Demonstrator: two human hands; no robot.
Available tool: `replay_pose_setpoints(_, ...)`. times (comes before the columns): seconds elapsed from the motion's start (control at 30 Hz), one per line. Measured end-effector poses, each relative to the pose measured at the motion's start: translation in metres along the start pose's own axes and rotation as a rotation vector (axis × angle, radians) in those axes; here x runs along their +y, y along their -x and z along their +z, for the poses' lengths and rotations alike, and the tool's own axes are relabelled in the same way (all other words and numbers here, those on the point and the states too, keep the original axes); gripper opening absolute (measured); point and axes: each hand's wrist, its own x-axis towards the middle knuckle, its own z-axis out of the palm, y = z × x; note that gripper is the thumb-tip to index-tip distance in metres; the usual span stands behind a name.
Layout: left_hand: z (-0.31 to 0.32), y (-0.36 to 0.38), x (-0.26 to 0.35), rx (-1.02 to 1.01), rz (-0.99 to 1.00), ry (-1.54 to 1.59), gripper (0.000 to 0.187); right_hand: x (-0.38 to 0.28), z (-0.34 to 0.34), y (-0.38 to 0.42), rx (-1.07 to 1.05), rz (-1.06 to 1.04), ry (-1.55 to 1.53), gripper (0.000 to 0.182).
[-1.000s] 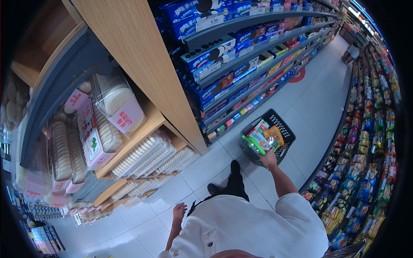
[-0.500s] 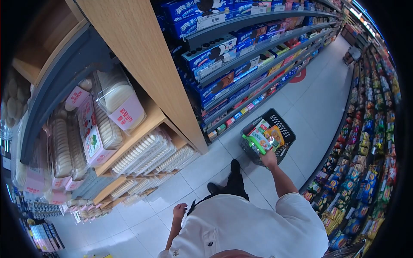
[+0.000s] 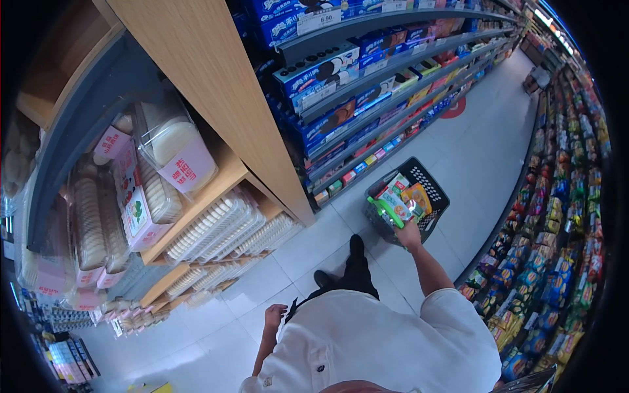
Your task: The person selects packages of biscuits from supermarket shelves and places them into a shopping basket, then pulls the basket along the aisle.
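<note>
My right hand (image 3: 409, 235) is closed round the green handle (image 3: 388, 213) of a dark plastic shopping basket (image 3: 438, 198). The basket hangs in front of me, low over the floor. Inside lie an orange packet (image 3: 417, 197) and a white packet with green and red print (image 3: 397, 185); their kinds are too small to read. Down by my hip, my left hand (image 3: 274, 316) has its fingers curled in, and nothing shows in them. Nearest on that side are clear plastic trays of pale, round baked goods (image 3: 216, 226) on a wooden shelf.
Shelves of blue biscuit boxes (image 3: 321, 75) run along the aisle ahead, beyond a wooden end panel (image 3: 216, 85). Racks of colourful snack bags (image 3: 547, 262) curve along the right. Pink-labelled cake packs (image 3: 180, 160) stand at the left. Pale floor tiles (image 3: 472, 157) stretch between them.
The view has shifted slightly; the shelves at the left sit a little further left. The basket remains in my right hand, and my left hand stays low at my side.
</note>
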Motion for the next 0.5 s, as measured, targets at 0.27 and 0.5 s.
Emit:
replay_pose_setpoints(0.27,0.001,0.001,0.005,0.02,0.025,0.021,0.036,0.007,0.008,-0.008,-0.022,-0.001,0.017,0.049)
replay_pose_setpoints(0.5,-0.003,-0.008,-0.004,0.024,0.012,0.034,0.037,0.005,0.007,-0.009,-0.016,-0.001,0.028,0.049)
